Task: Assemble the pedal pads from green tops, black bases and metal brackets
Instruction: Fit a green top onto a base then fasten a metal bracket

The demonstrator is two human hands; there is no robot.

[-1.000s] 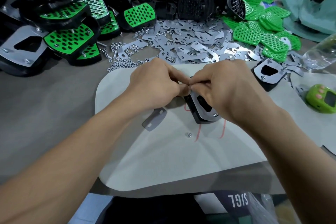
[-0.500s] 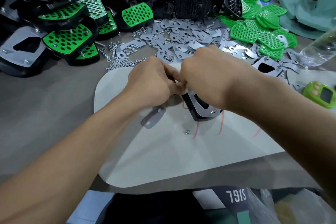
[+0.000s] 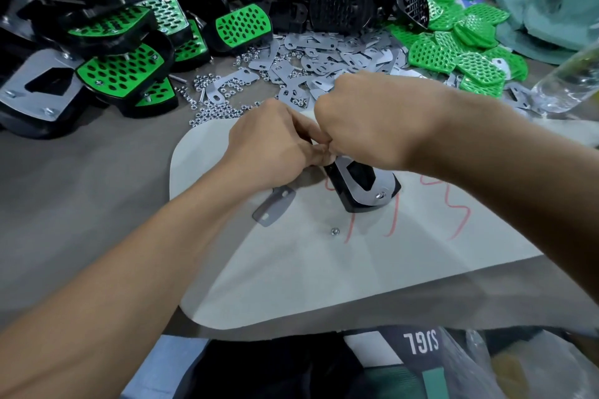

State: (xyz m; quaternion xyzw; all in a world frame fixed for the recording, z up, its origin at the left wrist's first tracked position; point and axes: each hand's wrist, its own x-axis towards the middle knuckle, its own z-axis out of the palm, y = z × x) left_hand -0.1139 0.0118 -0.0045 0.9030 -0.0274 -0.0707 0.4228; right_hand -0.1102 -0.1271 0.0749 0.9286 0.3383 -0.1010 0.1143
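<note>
Green-on-black finished pads [image 3: 113, 74] are heaped at far left, so plenty of this job is done. Plenty is left too: black bases [image 3: 327, 3] are piled at the back, green tops [image 3: 453, 52] are spread out to the right, and a drift of metal brackets [image 3: 324, 55] and nuts [image 3: 217, 104] waits between them.

On the white mat [image 3: 291, 285] sits the half-built pad [image 3: 363, 185], black base down with a metal plate across it. One fastener shows at its near corner. My read is that we're mid-fastening on this unit, with the far corner being secured.

A spare bracket [image 3: 274, 206] lies just beside the left wrist, and a single nut [image 3: 334, 231] sits near the pad's front edge. Neither is fitted yet.

Now the hands. Both forearms reach in from the bottom corners and meet over the pad's far end. The left hand [image 3: 272, 146] comes in low, fingers curled and pressed onto that end. The right hand [image 3: 372, 120] arches above it, knuckles up, fingers folded tight and bearing down on the same spot, touching the left. I cannot tell whether a nut is pinched between those fingertips, because they're buried under the knuckles.
</note>
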